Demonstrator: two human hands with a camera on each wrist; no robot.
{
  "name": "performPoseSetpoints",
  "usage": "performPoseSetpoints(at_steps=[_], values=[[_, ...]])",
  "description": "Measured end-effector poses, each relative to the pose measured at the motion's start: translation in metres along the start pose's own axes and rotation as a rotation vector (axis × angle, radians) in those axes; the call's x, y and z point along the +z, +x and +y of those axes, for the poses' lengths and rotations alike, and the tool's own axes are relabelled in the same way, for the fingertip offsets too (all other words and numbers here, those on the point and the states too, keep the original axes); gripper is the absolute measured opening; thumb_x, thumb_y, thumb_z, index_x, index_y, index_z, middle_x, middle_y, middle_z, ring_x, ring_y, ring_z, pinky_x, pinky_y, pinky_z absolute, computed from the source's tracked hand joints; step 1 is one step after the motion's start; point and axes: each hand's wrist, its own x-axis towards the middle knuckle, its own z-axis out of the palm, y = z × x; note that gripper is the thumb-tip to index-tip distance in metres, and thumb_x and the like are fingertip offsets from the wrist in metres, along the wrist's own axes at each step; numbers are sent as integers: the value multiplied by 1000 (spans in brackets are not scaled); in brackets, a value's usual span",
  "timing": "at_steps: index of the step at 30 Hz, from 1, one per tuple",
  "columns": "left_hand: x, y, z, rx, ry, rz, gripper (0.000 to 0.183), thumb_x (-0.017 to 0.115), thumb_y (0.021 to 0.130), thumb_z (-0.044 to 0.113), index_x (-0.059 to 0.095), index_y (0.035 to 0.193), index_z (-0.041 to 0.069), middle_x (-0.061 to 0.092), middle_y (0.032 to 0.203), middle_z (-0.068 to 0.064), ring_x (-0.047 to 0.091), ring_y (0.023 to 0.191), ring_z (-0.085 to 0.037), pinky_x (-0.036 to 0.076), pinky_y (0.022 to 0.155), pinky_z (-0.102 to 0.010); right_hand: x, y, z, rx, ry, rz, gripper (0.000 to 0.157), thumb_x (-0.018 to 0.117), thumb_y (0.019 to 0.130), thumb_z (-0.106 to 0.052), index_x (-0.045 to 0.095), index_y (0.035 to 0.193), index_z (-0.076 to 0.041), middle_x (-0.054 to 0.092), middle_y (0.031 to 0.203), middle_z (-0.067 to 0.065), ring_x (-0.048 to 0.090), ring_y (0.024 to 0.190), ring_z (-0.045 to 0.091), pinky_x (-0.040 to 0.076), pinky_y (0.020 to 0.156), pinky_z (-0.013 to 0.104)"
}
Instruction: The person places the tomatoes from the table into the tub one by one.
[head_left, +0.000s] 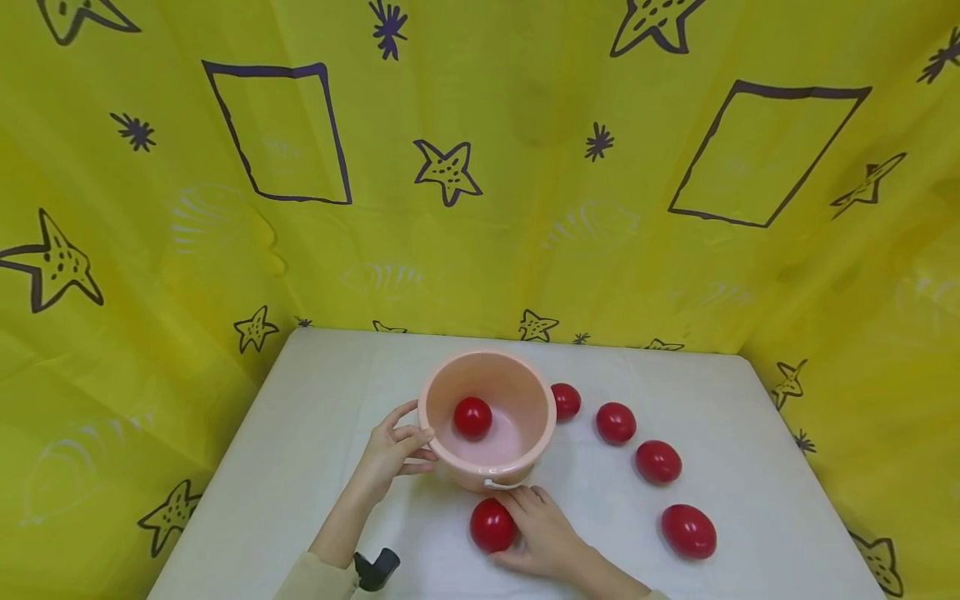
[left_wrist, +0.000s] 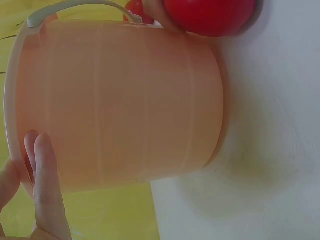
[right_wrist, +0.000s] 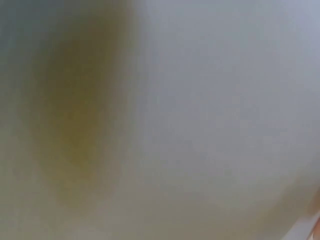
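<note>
A pink bucket (head_left: 487, 475) with a pale handle stands upright on the table, and one red ball (head_left: 472, 418) lies inside it. My left hand (head_left: 390, 454) holds the bucket's left rim, thumb over the edge and fingers along the outer wall; the left wrist view shows those fingers (left_wrist: 47, 175) against the bucket (left_wrist: 125, 100). Just in front of the bucket, my right hand (head_left: 543, 533) grips a second red ball (head_left: 492, 526) from its right side, thumb nearest me. That ball (left_wrist: 212, 15) also shows at the top of the left wrist view.
Several more red balls curve along the right of the bucket, from one (head_left: 566, 402) partly behind its rim to another (head_left: 688, 532) nearer me. Yellow patterned curtain (head_left: 510, 250) encloses the white table (head_left: 337, 392). The right wrist view is mostly a blurred pale surface.
</note>
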Motion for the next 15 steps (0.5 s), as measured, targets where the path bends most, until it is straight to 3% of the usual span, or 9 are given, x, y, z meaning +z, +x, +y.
performPoseSetpoints(at_steps=[4,15], values=[[0,0,0,0,2,-1,59,61,87,8,33,139,11,66,85,-10,66,66,-20,57,63,-37,0,1,2,15,1,-53,77,57,73,-67,46,128,-15,51,123,-1,45,114,15,44,89,42],[0,0,1,0,5,-3,58,60,87,7,33,139,10,66,84,-8,66,66,-20,57,64,-38,6,0,13,-106,-79,30,79,66,64,-66,52,123,-15,53,114,-4,48,105,10,45,81,29]])
